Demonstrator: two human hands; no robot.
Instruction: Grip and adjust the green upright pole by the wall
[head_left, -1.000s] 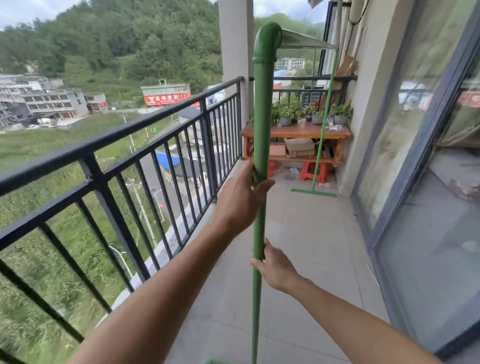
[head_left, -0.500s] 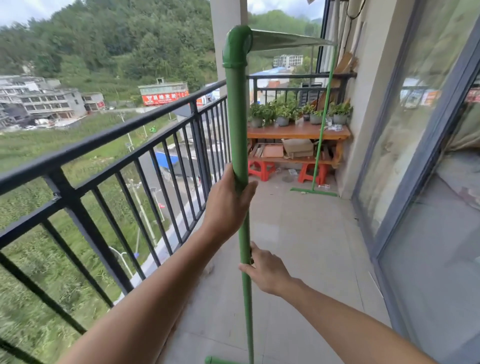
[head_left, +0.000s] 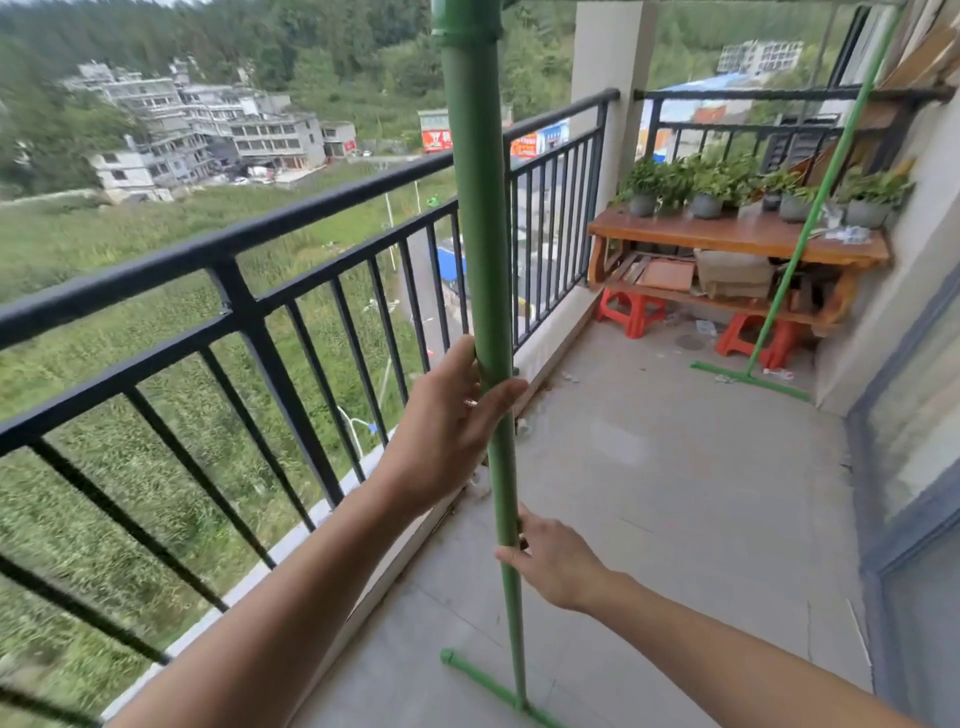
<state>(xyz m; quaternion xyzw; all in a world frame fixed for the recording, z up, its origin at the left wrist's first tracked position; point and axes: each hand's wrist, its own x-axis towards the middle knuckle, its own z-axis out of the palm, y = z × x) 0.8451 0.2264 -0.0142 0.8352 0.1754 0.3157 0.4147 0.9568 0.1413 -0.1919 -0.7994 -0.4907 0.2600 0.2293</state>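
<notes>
Two bare hands hold one tall green plastic pipe post (head_left: 478, 234) that stands nearly upright on the grey tiled balcony floor (head_left: 675, 493). The left hand (head_left: 447, 431) grips the post at mid-height, fingers (head_left: 462, 358) curled round its far side and the thumb laid across its near side. The right hand (head_left: 556, 564) holds the post lower down, fingers (head_left: 506, 555) wrapped round the pipe from the right. At its base the post joins a green crossbar foot (head_left: 480, 680) that lies flat on the floor; at the top a coupling collar rings the pipe near the upper edge of the view. The post stands just beside the black metal balcony railing (head_left: 234, 291), which runs along the left side. A second green pipe post (head_left: 810, 218) stands well apart at the far end of the balcony, its own foot on the floor in front of a brown wooden worktop (head_left: 727, 236). That worktop carries a row of grey potted green plants (head_left: 706, 189) and rests on two red plastic stools (head_left: 631, 312). A glass sliding door (head_left: 914, 415) lines the right side.
</notes>
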